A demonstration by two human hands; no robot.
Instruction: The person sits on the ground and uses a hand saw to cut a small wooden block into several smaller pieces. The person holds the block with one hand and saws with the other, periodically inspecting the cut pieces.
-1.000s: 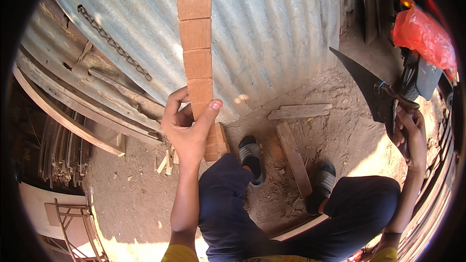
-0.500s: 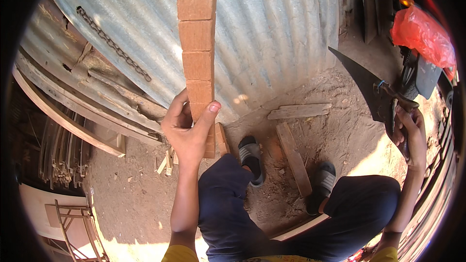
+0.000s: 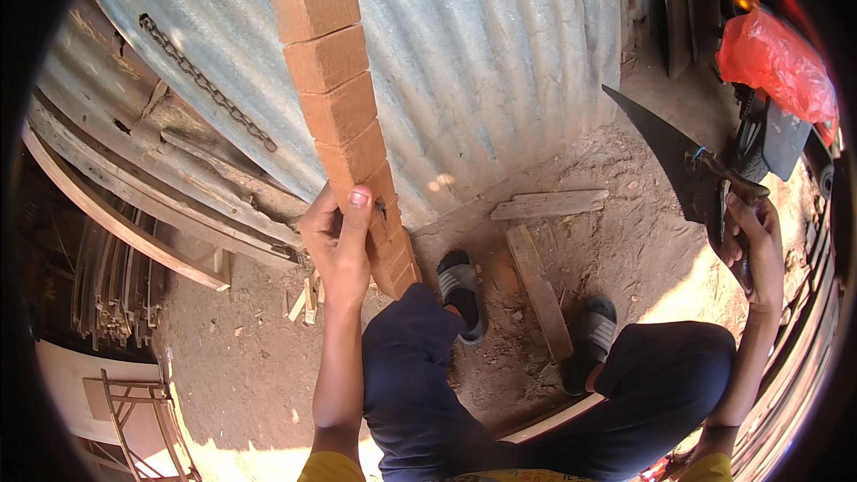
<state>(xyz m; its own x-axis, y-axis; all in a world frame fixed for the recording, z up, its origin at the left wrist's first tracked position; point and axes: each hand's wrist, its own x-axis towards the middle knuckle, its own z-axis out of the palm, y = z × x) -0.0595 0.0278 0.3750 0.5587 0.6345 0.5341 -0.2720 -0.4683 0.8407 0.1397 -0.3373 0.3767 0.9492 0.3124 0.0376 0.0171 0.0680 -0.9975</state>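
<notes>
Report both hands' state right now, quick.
Left hand: closed, holding the grooved reddish-brown bar with the thumb across it.
Right hand: closed around the handle of the dark-bladed tool.

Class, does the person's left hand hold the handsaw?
No, the right hand holds the handsaw, while the left hand holds the grooved brown bar.

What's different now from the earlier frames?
The left hand has tilted the notched wooden bar, its top swinging left, and turned it so that two long faces show. Nothing was visibly taken up or let go. The right hand still holds the saw in the same place.
</notes>
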